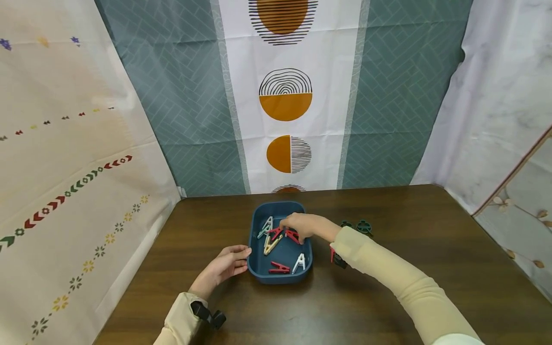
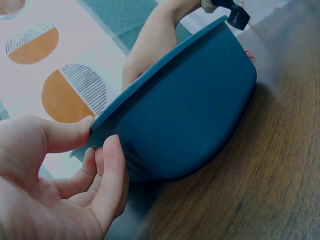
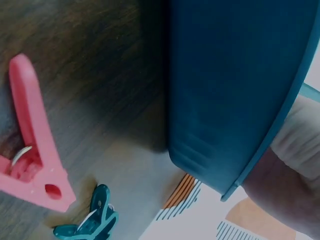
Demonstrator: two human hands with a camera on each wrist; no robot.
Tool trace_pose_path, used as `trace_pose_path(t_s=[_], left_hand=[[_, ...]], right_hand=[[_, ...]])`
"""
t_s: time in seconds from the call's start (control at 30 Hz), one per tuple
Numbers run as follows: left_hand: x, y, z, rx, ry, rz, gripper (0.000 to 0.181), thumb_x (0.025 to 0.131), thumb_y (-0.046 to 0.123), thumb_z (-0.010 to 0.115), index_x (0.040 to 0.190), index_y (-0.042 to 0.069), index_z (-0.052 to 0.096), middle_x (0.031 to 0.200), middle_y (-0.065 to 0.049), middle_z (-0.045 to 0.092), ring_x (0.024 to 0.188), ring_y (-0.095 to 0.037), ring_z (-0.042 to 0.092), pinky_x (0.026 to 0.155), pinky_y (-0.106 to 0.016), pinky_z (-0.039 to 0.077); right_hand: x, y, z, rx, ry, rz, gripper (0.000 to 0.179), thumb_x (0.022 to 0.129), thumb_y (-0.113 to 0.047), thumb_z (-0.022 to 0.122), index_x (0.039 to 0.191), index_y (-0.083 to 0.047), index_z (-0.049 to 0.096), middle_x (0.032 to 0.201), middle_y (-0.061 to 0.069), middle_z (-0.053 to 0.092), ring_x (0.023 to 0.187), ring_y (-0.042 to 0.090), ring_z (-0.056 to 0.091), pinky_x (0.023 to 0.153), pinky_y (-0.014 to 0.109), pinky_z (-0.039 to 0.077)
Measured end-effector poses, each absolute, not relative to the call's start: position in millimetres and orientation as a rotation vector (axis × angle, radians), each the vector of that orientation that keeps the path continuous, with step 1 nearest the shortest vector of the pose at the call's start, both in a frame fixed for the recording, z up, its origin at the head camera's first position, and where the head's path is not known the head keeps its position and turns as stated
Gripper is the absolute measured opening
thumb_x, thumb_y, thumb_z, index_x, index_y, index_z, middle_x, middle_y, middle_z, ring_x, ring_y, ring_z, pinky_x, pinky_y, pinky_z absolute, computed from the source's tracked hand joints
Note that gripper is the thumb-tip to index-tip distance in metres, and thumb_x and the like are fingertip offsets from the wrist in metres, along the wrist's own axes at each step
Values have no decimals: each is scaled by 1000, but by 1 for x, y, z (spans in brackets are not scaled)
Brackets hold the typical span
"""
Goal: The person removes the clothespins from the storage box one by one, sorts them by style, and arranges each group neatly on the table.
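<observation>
A dark blue plastic basin [image 1: 280, 277] stands on the table with several spring clips inside. My left hand [image 1: 228, 263] is at its left side; in the left wrist view the thumb lies on the rim and the fingers meet the outer wall, pinching the edge. Over the right rim, my right hand [image 1: 302, 224] reaches down into the basin. A red clip [image 1: 292, 235] shows between its thumb and fingers, and I cannot tell whether they grip it. Close by lie another red clip [image 1: 276, 233], a white-green clip [image 1: 266, 227] and a cream clip [image 1: 271, 244].
At the basin's near end lie a red clip [image 1: 279, 268] and a white clip [image 1: 299, 263]. Outside it, on the table to the right, are a red clip [image 3: 37, 145] and dark green clips [image 1: 364, 226]. Patterned cloths hang behind the table [image 1: 431, 249] and at both sides.
</observation>
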State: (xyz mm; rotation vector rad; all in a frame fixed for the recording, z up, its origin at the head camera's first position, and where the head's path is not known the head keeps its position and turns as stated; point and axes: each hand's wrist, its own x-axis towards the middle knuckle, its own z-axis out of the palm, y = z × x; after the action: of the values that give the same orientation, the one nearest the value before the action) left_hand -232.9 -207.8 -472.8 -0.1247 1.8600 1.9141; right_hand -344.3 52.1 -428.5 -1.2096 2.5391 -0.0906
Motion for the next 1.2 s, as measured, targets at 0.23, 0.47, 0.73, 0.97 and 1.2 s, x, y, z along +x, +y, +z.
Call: trace_pose_path(t_s=[0.23,0.47,0.73,0.97,1.2], left_hand=[[-232,-208,-472,-133,1855,1919,49,96,22,59,130,-8,41,79,4,61,68,-6,61,71,-20,56],[-234,-207,-474,-126,1858,1915,43,97,21,57,128,-6,43,79,4,61,69,-6,60,71,-20,55],[-235,-208,-473,-122,1854,1920,45,97,23,59,127,-6,42,78,5,60,68,-5,59,70,-20,55],[-233,-208,-477,-139,1848,1918,47,96,24,59,128,-6,42,79,5,61,67,-5,60,70,-20,55],[-233,-209,-476,-131,1857,1918,48,96,25,59,129,-6,42,80,5,62,69,-5,61,71,-20,55]], right_hand=[[-342,45,-432,-1214,2557,-25,60,68,-11,88,121,-13,60,117,5,59,101,16,55,82,28,53],[-340,45,-433,-1225,2562,-29,57,71,-14,86,122,-14,60,116,3,60,95,14,54,80,27,51],[-338,50,-421,-1242,2550,-235,63,76,-14,83,132,-13,53,120,8,57,101,19,51,89,35,50],[-334,50,-425,-1239,2516,-319,63,74,-12,84,130,-14,55,122,5,54,106,18,49,95,36,50],[-335,55,-423,-1308,2529,-313,60,75,-10,83,129,-11,57,123,4,51,113,18,49,101,35,47]])
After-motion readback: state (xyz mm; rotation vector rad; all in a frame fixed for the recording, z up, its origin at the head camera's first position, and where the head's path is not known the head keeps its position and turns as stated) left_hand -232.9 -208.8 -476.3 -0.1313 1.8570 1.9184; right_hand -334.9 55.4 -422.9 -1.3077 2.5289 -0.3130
